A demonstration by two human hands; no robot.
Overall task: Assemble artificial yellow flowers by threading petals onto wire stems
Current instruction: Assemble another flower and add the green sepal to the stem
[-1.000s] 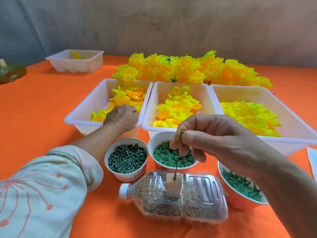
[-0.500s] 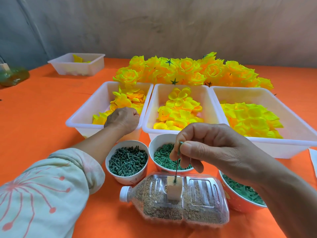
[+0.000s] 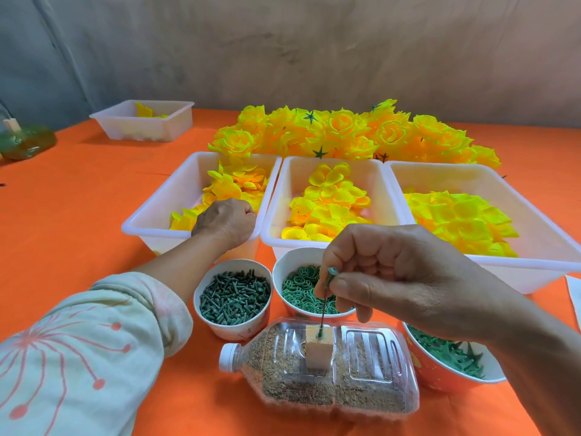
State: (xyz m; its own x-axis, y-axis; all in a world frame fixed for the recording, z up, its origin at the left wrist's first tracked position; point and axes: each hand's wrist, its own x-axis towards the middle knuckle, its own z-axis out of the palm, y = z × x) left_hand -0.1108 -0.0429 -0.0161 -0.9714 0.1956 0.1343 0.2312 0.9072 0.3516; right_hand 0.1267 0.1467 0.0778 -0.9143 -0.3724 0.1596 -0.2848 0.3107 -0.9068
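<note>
My right hand [image 3: 393,272] pinches a small green piece at the top of a thin wire stem [image 3: 323,313]. The stem stands upright in a small wooden block [image 3: 317,347] set in a sand-filled plastic bottle [image 3: 314,372] lying on its side. My left hand [image 3: 224,220] reaches into the left white tray [image 3: 151,221] of yellow petals [image 3: 232,187] with fingers curled down among them; what they hold is hidden. Two more trays hold petals, one in the middle [image 3: 327,202] and one on the right [image 3: 456,221].
A cup of dark green tubes [image 3: 234,297], a cup of green rings [image 3: 301,287] and a bowl of green star calyxes [image 3: 446,354] stand in front. Finished yellow flowers [image 3: 345,133] pile behind the trays. A small white tray [image 3: 144,124] sits far left on the orange cloth.
The view tilted down a little. My right hand keeps its pinch on the stem top over the block. My left hand stays in the left tray, barely shifted.
</note>
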